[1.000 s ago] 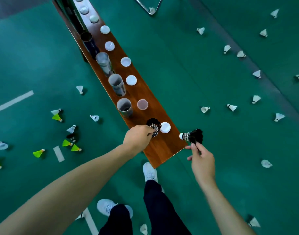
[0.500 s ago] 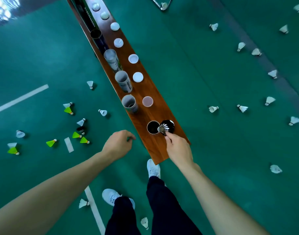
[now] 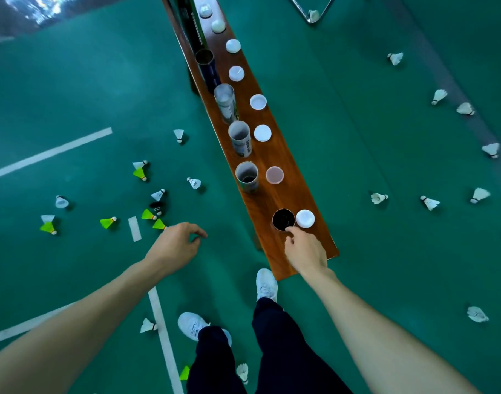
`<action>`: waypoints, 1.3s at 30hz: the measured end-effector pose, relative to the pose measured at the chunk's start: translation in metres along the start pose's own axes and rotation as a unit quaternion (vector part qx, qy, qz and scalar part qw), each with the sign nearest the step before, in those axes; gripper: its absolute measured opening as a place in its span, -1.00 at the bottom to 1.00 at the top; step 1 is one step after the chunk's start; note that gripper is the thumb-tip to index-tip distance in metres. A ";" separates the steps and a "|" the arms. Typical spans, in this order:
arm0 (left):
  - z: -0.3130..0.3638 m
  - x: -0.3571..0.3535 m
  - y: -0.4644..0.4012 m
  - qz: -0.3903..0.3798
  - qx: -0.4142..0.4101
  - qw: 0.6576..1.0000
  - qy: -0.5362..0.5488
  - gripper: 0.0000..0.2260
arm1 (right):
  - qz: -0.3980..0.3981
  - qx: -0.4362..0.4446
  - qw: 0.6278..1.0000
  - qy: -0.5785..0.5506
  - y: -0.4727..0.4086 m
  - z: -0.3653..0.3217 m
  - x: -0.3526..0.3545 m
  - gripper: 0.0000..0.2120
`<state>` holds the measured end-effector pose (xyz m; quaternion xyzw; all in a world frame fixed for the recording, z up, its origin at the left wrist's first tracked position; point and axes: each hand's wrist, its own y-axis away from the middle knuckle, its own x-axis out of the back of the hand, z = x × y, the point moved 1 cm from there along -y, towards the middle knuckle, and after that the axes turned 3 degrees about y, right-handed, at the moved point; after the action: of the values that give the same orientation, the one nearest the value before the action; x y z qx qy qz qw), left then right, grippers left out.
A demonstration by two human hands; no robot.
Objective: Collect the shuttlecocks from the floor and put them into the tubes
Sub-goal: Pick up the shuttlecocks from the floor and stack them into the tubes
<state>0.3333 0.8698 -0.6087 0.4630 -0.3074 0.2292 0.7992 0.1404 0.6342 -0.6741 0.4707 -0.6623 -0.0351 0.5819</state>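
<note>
Surroundings: a long wooden tabletop runs away from the person across a green court floor; white caps lie in a row along its right side, and the nearest white cap sits just right of and beyond the right hand.
Floor left of the left hand: white shuttlecocks and green shuttlecocks lie scattered, with one black shuttlecock among them beyond the hand.
Floor right of the right hand: more white ones lie well apart from it.
In the way: nothing lies between the right hand and the nearest tube.
Containers: open tubes stand in a line on the tabletop beyond the right hand; the next grey tube shows a dark shape deep inside.
Nearest tube: its mouth is dark, and black feathers seem to sit within, though the contents are hard to make out.
Right hand: fingers curled, the forefinger tip at the near rim of the nearest tube; it holds nothing visible.
Left hand: hangs over the floor left of the tabletop, fingers loosely curled, holding nothing.
Change: half a second ago the right hand pinched a black shuttlecock at that tube's mouth; the shuttlecock is now out of the hand, and the cap beside the tube is uncovered.
</note>
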 end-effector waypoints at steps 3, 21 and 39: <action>-0.020 0.017 0.007 0.002 0.014 1.000 -0.008 -0.80 | 0.009 0.024 1.000 -0.015 0.011 -0.017 0.001 -0.71; -0.285 0.145 0.094 0.123 0.182 0.969 0.112 -0.65 | -0.151 0.240 0.957 -0.065 0.038 -0.352 -0.091 -0.80; -0.511 0.109 -0.158 0.024 0.150 0.971 0.185 -0.79 | -0.177 0.178 0.968 0.020 -0.178 -0.519 -0.322 -0.72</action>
<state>0.6555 1.2555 -0.8221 0.5198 -0.1276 0.3734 0.7577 0.6225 1.0095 -0.8515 0.6768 -0.5526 -0.0095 0.4864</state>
